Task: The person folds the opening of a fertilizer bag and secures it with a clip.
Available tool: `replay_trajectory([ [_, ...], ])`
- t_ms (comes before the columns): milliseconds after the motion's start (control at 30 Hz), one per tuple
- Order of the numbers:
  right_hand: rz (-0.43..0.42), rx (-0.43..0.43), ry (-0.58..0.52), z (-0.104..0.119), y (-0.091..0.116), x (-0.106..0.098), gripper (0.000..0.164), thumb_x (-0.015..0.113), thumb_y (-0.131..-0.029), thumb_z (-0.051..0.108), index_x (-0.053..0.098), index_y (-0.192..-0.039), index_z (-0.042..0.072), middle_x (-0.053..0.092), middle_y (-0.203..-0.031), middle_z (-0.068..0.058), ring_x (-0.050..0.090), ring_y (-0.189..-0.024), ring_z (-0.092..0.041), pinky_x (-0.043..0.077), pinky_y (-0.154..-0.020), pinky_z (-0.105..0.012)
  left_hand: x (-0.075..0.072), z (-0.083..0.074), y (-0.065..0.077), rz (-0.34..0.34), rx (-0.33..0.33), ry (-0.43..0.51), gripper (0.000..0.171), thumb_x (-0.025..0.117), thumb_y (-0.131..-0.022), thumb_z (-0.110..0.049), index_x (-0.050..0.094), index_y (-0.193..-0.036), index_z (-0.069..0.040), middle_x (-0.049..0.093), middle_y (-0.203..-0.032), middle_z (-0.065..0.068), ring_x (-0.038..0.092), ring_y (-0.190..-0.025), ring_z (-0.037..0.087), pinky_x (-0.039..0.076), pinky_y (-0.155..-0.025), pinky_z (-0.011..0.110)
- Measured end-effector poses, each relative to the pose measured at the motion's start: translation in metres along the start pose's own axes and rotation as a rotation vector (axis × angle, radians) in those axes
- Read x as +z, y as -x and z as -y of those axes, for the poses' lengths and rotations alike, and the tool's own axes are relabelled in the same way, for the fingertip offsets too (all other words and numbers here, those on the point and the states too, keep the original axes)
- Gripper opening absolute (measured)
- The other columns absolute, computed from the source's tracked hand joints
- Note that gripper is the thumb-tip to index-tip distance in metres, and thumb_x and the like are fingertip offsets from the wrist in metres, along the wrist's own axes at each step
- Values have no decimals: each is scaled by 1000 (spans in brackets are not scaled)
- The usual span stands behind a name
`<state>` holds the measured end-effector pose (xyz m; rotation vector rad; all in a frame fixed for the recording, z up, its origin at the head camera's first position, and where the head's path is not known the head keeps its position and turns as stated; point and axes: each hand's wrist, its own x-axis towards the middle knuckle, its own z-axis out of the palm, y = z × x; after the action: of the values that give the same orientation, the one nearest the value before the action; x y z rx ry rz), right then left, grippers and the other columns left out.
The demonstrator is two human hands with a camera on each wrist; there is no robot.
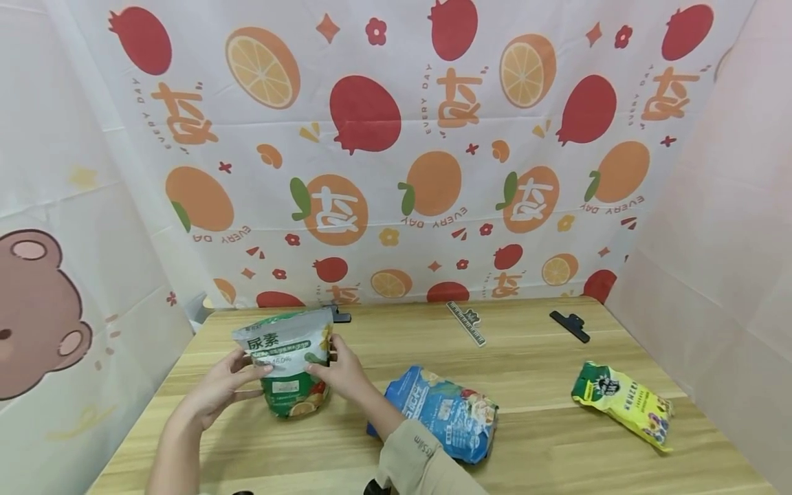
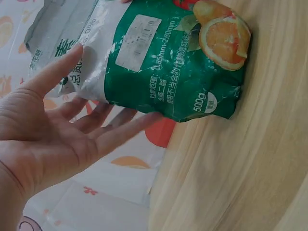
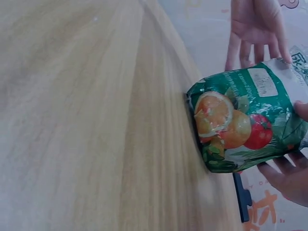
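Left hand [image 1: 223, 386] and right hand [image 1: 345, 370] clasp the green bag [image 1: 287, 386] from either side, and that loose-looking left hold could let it tip!

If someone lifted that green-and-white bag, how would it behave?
The green-and-white bag would probably flex and sag, since its plastic looks wrinkled. Its glossy surface may feel slippery. The flatter top likely folds easily, while the fuller bottom may hold the weight.
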<state>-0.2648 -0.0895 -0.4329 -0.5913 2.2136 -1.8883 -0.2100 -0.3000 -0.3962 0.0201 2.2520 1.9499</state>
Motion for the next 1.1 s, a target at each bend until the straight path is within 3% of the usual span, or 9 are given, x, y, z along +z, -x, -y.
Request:
replay_trajectory([
  [67,3,11,20,1,0,-1,53,70,-83,17,43,-128,13,50,-119,-3,51,-109,-26,49,-76,-31,3,1,1,33,-24,5,76,55,-93,-15,1,-143,5,17,-137,34,48,-108,26,46,-84,48],
  [233,17,42,58,1,1,-1,64,72,-81,17,37,-134,12,48,-124,-4,50,-110,-26,49,-77,-30,6,2,1,50,1,-11,71,53,-93,-9,5,-139,13,18,-135,38,50,-105,25,48,-82,46],
  [367,8,32,58,2,3,-1,70,73,-80,13,35,-138,10,48,-124,-4,52,-107,-23,49,-78,-30,7,1,-2,50,-5,-20,72,55,-92,-11,6,-140,11,17,-136,37,47,-109,31,48,-82,47],
  [600,4,2,42,7,6,-3,57,74,-76,4,46,-125,7,55,-108,0,57,-94,-16,50,-76,-29,7,2,-8,69,-5,-20,69,55,-94,-19,12,-140,8,21,-136,32,43,-114,35,46,-84,47],
  [967,-30,-11,55,6,4,-4,52,74,-75,-1,49,-119,9,57,-102,4,57,-94,-11,49,-78,-28,8,3,-13,58,20,-3,70,56,-93,-18,12,-140,9,23,-136,32,46,-112,30,45,-87,45],
  [1100,-30,0,65,5,4,-5,53,76,-74,1,50,-119,10,57,-100,4,57,-88,-12,50,-72,-27,7,2,-13,73,15,-2,69,55,-93,-17,12,-140,9,25,-135,31,46,-112,29,45,-87,46],
])
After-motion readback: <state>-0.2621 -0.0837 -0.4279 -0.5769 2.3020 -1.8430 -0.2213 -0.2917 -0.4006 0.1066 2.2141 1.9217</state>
